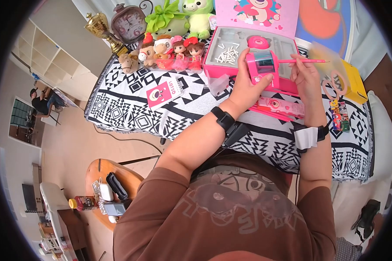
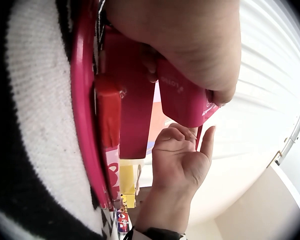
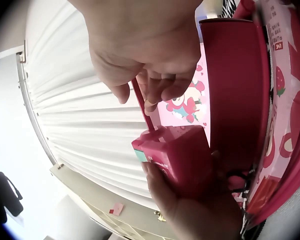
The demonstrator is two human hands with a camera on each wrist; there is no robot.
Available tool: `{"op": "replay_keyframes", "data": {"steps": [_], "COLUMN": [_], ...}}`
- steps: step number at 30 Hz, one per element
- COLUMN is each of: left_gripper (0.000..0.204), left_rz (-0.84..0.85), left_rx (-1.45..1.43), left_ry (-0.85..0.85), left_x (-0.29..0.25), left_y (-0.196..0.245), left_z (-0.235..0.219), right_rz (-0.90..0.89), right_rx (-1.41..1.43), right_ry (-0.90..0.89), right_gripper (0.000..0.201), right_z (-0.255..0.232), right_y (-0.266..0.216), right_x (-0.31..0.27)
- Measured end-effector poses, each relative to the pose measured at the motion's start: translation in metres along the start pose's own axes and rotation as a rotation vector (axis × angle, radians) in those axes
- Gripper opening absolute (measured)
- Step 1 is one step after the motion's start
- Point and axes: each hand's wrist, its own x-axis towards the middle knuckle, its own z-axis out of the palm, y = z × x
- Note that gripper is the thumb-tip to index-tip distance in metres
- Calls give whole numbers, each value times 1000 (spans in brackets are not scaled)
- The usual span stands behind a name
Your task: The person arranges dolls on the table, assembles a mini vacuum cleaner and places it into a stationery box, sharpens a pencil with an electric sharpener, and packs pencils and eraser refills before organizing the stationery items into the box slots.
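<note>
The pink sharpener [image 1: 265, 66], gripped by the left hand's [image 1: 248, 87] fingers and thumb, is raised before an open pink box [image 1: 217, 72]. A pink pencil [image 1: 316, 61] meets it; the right hand's [image 1: 308, 78] fingers curl beside the pencil, thumb apart, grip unclear. A notepad [image 1: 162, 94] lies on patterned cloth [image 1: 127, 116].

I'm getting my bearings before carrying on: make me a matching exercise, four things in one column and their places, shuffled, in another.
1. pencil sharpener
2. pink pencil
3. LOTSO notepad
4. gold trophy cup

A. flat on the patterned cloth
B. between the right hand's fingers
C. beside the clock
D. gripped by the left hand

Pairs: 1-D, 2-B, 3-A, 4-C
</note>
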Motion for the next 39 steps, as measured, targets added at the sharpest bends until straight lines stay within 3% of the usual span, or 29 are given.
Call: {"op": "replay_keyframes", "data": {"steps": [11, 18, 24, 39], "left_gripper": [84, 89, 90, 88], "left_rz": [30, -10, 5, 16], "left_rx": [146, 55, 44, 56], "left_ry": [-41, -11, -7, 2], "left_x": [-2, 0, 0, 0], "left_y": [-1, 0, -1, 0], "left_z": [-1, 0, -2, -1], "right_rz": [20, -1, -18, -4], "right_rx": [-36, -76, 31, -24], "right_ry": [59, 102, 21, 33], "right_gripper": [16, 18, 25, 23], "right_z": [-15, -8, -4, -11], "right_y": [16, 12, 1, 9], "right_x": [4, 2, 0, 2]}}
